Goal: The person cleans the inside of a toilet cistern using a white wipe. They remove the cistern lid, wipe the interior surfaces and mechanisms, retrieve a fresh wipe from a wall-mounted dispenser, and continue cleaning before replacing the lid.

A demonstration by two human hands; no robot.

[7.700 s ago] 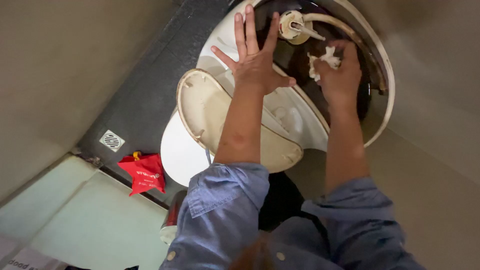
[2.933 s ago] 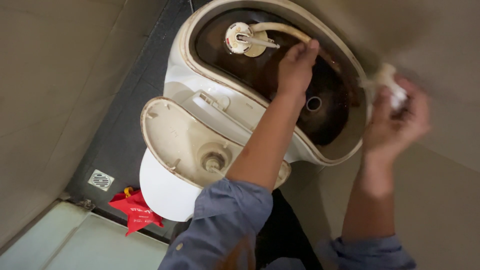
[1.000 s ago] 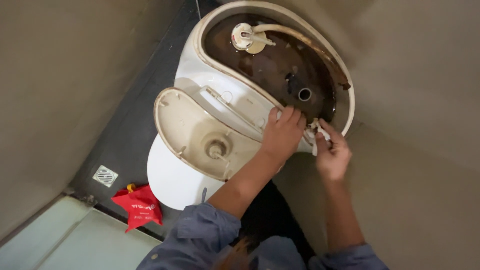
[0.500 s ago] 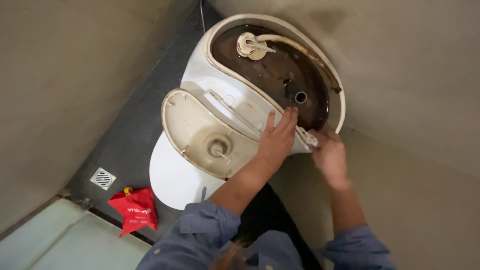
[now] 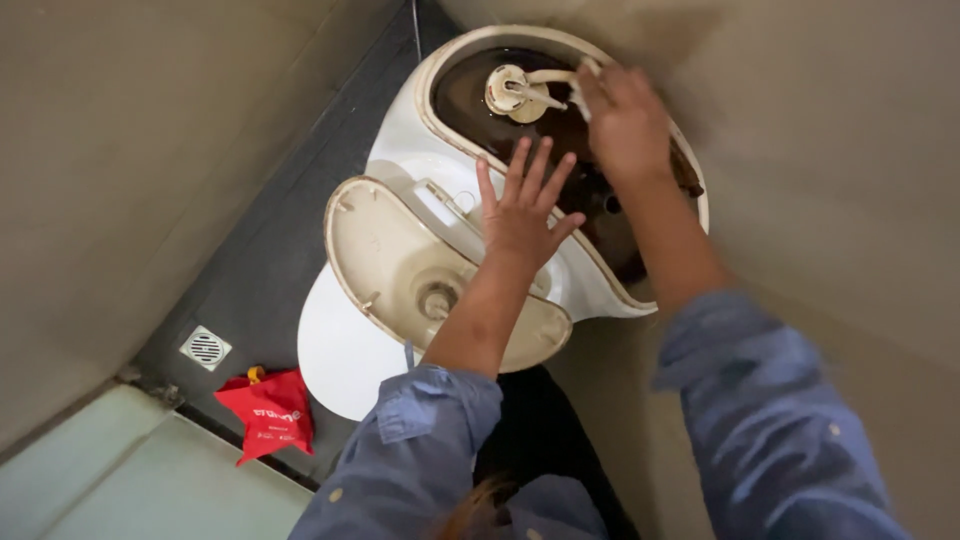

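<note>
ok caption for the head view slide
Left hand spread on open toilet tank rim, right hand inside by the fill valve.

Beige tiled walls (image 5: 130, 150) fill the frame's left and right. A dark grey floor (image 5: 250, 270) holds a square metal drain (image 5: 205, 347) at lower left.

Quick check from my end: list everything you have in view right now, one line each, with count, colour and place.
Toilet cistern: one, white, open, inside stained brown, top centre.
Fill valve: one, cream, inside cistern, pale hose attached.
Cistern lid: one, cream underside up, resting on the toilet below the cistern.
Toilet seat cover: one, white, under the lid.
Floor drain: one, square, metal, dark floor at left.
Pouch: one, red, on floor beside drain.
Left hand: fingers spread, over cistern's front rim.
Right hand: inside cistern, at the hose.
</note>
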